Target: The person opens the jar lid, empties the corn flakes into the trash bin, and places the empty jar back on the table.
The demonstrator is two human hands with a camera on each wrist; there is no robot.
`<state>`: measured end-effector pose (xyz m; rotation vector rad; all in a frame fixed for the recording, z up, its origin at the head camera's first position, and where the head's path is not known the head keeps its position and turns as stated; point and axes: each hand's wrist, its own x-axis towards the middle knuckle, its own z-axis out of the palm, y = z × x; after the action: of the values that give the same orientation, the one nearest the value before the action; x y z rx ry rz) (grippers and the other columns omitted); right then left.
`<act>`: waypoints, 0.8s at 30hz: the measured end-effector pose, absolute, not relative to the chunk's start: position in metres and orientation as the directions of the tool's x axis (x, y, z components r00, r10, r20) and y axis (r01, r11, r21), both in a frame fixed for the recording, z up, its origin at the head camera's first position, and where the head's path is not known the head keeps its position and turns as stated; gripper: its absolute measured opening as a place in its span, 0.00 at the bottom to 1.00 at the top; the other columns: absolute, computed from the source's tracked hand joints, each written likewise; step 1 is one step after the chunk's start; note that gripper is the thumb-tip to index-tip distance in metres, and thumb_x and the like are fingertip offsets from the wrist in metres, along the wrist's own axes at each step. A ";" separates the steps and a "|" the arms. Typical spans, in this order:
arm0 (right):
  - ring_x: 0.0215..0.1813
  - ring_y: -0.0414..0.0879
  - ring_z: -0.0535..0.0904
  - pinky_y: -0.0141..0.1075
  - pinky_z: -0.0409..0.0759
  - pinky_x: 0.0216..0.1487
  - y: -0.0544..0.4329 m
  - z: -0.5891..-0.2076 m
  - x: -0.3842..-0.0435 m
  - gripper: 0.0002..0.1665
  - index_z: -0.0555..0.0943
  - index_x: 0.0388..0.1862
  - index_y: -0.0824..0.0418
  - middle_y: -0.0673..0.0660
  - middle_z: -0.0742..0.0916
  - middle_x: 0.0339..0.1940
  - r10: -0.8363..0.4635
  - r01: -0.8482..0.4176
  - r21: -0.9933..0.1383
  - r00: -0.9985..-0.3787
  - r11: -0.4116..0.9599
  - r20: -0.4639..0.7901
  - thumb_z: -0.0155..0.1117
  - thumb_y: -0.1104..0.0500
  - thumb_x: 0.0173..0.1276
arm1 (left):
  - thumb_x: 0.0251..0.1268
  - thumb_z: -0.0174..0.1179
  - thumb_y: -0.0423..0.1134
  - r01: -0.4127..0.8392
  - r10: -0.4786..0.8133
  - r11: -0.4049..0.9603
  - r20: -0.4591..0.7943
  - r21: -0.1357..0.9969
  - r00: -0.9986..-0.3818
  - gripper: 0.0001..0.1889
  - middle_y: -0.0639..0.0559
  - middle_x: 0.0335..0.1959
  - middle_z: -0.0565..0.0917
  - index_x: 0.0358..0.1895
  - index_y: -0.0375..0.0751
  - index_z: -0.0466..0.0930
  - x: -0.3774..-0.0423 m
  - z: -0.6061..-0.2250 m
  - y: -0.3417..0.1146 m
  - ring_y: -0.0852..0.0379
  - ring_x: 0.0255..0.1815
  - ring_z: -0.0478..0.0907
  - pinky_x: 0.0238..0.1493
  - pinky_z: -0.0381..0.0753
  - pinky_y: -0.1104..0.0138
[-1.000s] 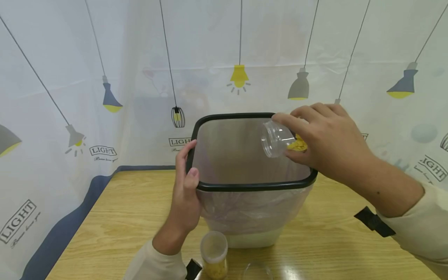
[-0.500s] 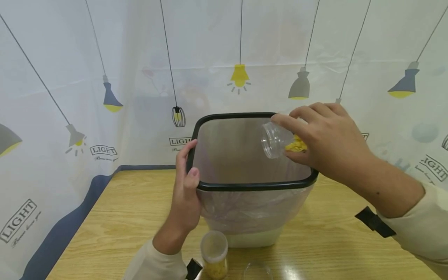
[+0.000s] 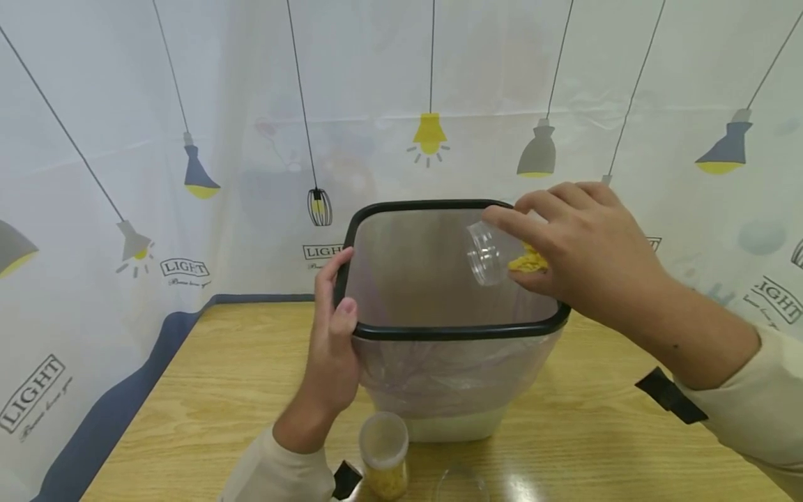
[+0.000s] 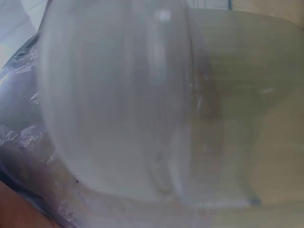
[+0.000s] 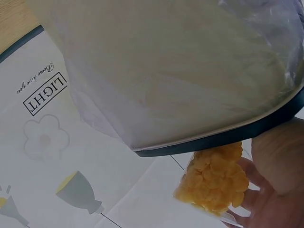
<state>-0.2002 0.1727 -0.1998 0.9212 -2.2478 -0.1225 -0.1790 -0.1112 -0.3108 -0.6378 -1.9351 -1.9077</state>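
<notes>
My left hand [image 3: 332, 348] grips the left side of the black rim [image 3: 458, 332] of a trash bin with a thin clear bag in it. Over the bin's right side, my right hand [image 3: 583, 251] holds a clear plastic jar [image 3: 486, 254] lying nearly sideways, its open mouth pointing left. Yellow flakes [image 5: 216, 178] are packed in the jar's bottom part, near my palm; the neck holds none. A second jar [image 3: 384, 457] with a whitish lid and yellow contents stands upright beside my left wrist. That lid [image 4: 114, 95] fills much of the left wrist view, blurred.
A clear round lid [image 3: 462, 484] lies on the wooden table [image 3: 238, 390] in front of the bin, partly cut off by the view's lower edge. Behind the table hangs a pale curtain [image 3: 263, 160] printed with lamps.
The jar in my right hand has tipped slightly further down, and the yellow flakes have shifted a little toward its mouth. My left hand and the bin stay in place.
</notes>
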 end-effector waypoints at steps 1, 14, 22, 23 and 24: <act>0.52 0.60 0.80 0.55 0.74 0.55 0.172 -0.200 -0.200 0.46 0.78 0.62 0.51 0.57 0.86 0.47 -0.650 -0.583 0.330 -0.505 0.742 0.568 0.86 0.53 0.40 | 0.70 0.36 0.48 0.541 0.071 -0.008 0.540 0.841 -0.838 0.31 0.51 0.77 0.54 0.77 0.54 0.51 -0.179 -0.311 -0.111 0.49 0.70 0.59 0.65 0.60 0.50; 0.53 0.60 0.80 0.55 0.73 0.56 0.171 -0.198 -0.199 0.52 0.77 0.64 0.51 0.58 0.86 0.48 -0.664 -0.577 0.354 -0.515 0.736 0.542 0.89 0.54 0.34 | 0.70 0.36 0.48 0.528 0.074 -0.003 0.526 0.849 -0.847 0.31 0.51 0.77 0.54 0.77 0.55 0.51 -0.179 -0.310 -0.112 0.48 0.70 0.60 0.65 0.61 0.49; 0.52 0.60 0.80 0.55 0.72 0.56 0.172 -0.198 -0.200 0.51 0.77 0.63 0.51 0.58 0.86 0.47 -0.669 -0.579 0.360 -0.507 0.731 0.543 0.88 0.54 0.35 | 0.70 0.35 0.48 0.525 0.078 -0.005 0.523 0.851 -0.849 0.31 0.49 0.77 0.55 0.77 0.55 0.51 -0.179 -0.309 -0.112 0.47 0.69 0.61 0.64 0.62 0.49; 0.52 0.60 0.80 0.56 0.72 0.57 0.172 -0.198 -0.200 0.50 0.77 0.63 0.51 0.57 0.86 0.47 -0.669 -0.579 0.360 -0.508 0.732 0.543 0.88 0.54 0.35 | 0.70 0.36 0.48 0.525 0.078 -0.007 0.523 0.851 -0.848 0.31 0.49 0.76 0.55 0.77 0.55 0.51 -0.179 -0.309 -0.111 0.46 0.69 0.61 0.64 0.62 0.49; 0.52 0.60 0.80 0.56 0.71 0.58 0.171 -0.198 -0.200 0.50 0.77 0.62 0.50 0.57 0.86 0.47 -0.669 -0.579 0.360 -0.508 0.732 0.543 0.88 0.54 0.35 | 0.70 0.36 0.48 0.525 0.079 -0.011 0.524 0.851 -0.848 0.31 0.49 0.76 0.55 0.77 0.55 0.51 -0.179 -0.309 -0.111 0.46 0.68 0.61 0.64 0.62 0.49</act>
<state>-0.1996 0.1714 -0.1981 0.9377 -2.2529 -0.1715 -0.1788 -0.1114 -0.3093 -0.6288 -1.9476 -1.9252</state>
